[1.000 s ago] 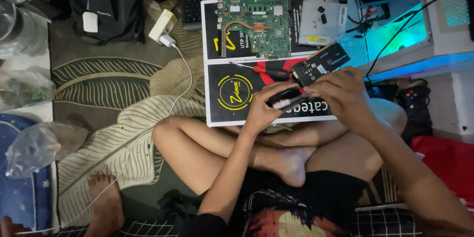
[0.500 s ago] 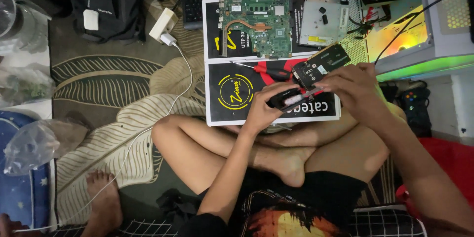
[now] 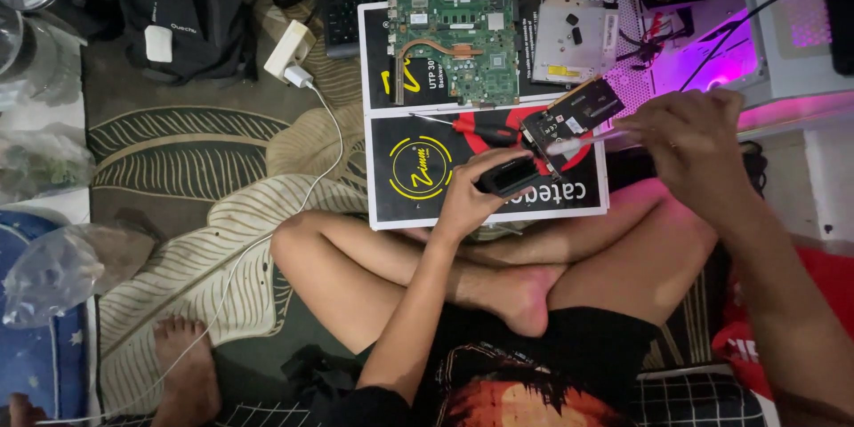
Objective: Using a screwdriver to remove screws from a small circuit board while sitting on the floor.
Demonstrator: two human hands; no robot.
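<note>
Black holder [image 3: 509,175] gripped in left hand [image 3: 471,196] fingers, right hand [image 3: 689,138] fingers pinching circuit card [image 3: 569,116]

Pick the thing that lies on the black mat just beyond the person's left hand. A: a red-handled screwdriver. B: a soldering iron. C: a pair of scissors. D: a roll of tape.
A: a red-handled screwdriver lies on the black mat just past the left hand, which grips a small black part.
</note>
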